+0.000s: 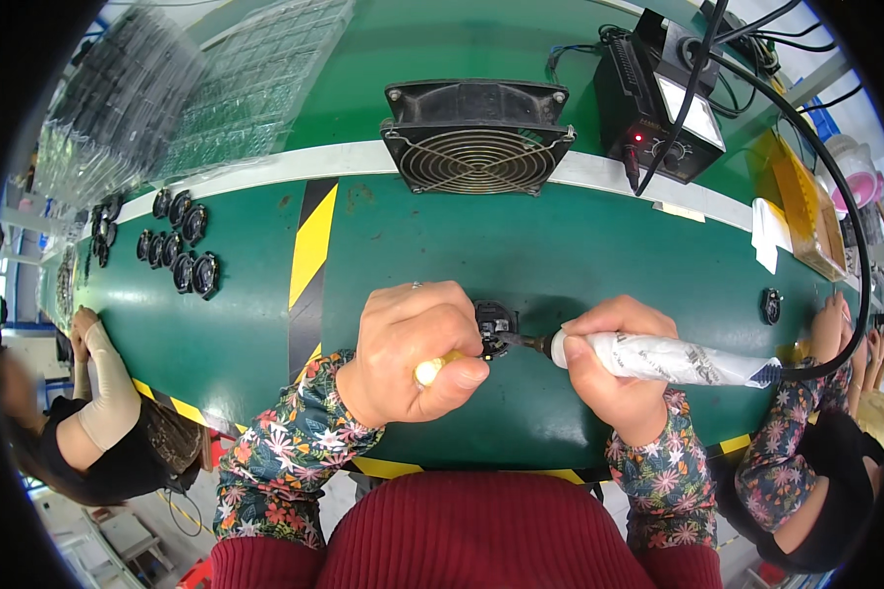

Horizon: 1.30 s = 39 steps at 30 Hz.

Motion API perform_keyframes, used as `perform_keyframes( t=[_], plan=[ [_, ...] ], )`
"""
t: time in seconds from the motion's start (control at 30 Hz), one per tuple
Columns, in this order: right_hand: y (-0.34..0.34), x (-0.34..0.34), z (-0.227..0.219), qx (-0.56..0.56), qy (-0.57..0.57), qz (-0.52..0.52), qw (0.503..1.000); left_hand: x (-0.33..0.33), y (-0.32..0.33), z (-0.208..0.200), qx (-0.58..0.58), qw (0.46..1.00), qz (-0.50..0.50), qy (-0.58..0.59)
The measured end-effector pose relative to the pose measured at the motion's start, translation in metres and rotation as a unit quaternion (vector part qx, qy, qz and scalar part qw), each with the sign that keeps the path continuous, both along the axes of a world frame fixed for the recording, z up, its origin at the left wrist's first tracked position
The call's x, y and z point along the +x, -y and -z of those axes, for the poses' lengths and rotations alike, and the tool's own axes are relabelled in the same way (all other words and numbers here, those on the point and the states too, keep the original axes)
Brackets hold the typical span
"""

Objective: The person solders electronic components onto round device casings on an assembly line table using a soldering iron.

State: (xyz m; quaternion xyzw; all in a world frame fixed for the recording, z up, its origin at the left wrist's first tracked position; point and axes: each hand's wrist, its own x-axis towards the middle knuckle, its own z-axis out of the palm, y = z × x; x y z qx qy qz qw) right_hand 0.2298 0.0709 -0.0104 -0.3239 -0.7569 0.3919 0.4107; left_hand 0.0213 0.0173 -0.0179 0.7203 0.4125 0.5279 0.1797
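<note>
My right hand (624,358) is wrapped round a soldering iron (678,359), whose handle is covered in white printed wrapping. The iron's dark tip reaches left to a small round black part (495,322) on the green table and appears to touch it. My left hand (422,344) is closed in a fist beside that part. A yellow rod-like handle (429,371) with a pale end sticks out between its thumb and fingers; its other end is hidden. Whether the left fingers also steady the black part cannot be seen.
A black fan (476,147) stands ahead, with a black power unit (658,108) to its right. The iron's thick cable (859,245) loops round the right side. Several black round parts (179,240) lie at left, another (771,305) at right. Co-workers sit on both sides.
</note>
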Motion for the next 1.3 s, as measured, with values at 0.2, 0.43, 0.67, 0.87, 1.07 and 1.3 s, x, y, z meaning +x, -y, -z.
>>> perform_keyframes(
  t=[0.2, 0.43, 0.67, 0.87, 1.07, 1.3],
  plan=[
    [0.0000, 0.0005, -0.0020, 0.006, 0.009, -0.001, 1.000, 0.0004, -0.0005, 0.0000, 0.000, 1.000, 0.001, 0.006],
    [0.0003, -0.0006, -0.0019, 0.012, 0.005, 0.005, 1.000, 0.0002, -0.0018, -0.0001, -0.008, 1.000, -0.003, 0.029],
    [0.0014, -0.0003, -0.0005, -0.003, 0.000, -0.001, 1.000, -0.0014, -0.0031, 0.0001, -0.005, 1.000, -0.007, 0.025],
    [0.0023, -0.0021, 0.0012, -0.015, -0.008, -0.002, 1.000, -0.0010, -0.0026, -0.0004, -0.009, 0.999, -0.003, 0.033],
    [0.0026, -0.0035, 0.0015, -0.017, -0.001, -0.003, 1.000, -0.0010, -0.0028, 0.0000, -0.009, 1.000, -0.001, 0.030],
    [0.0028, -0.0049, 0.0015, -0.017, -0.006, -0.010, 1.000, -0.0009, -0.0020, 0.0001, -0.010, 1.000, 0.000, 0.024]
  ],
)
